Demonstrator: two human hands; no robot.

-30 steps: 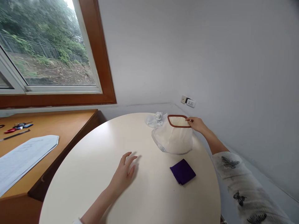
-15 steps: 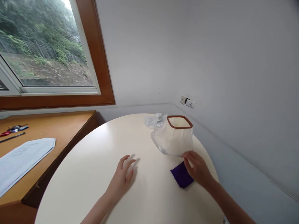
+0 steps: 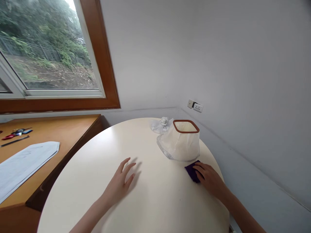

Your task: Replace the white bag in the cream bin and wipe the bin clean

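My right hand (image 3: pixel 208 177) lies on a folded purple cloth (image 3: pixel 191 171) on the round cream table (image 3: pixel 136 200), covering most of it; only its left corner shows. Whether the fingers grip the cloth or just press on it, I cannot tell. Just behind the cloth stands a cream lampshade (image 3: pixel 181 144) with a brown rim, wrapped in clear plastic. My left hand (image 3: pixel 120 183) rests flat on the table's middle, fingers apart, holding nothing.
A crumpled clear plastic wrap (image 3: pixel 161 124) lies behind the lampshade. A wooden desk (image 3: pixel 55 132) at the left carries a white paper sheet (image 3: pixel 23 163) and pens (image 3: pixel 14 136). A wall socket (image 3: pixel 195 106) sits on the grey wall, which runs close along the table's right edge.
My right hand left the lampshade's rim, came down toward me and settled on the purple cloth. My left hand has stayed flat on the table.
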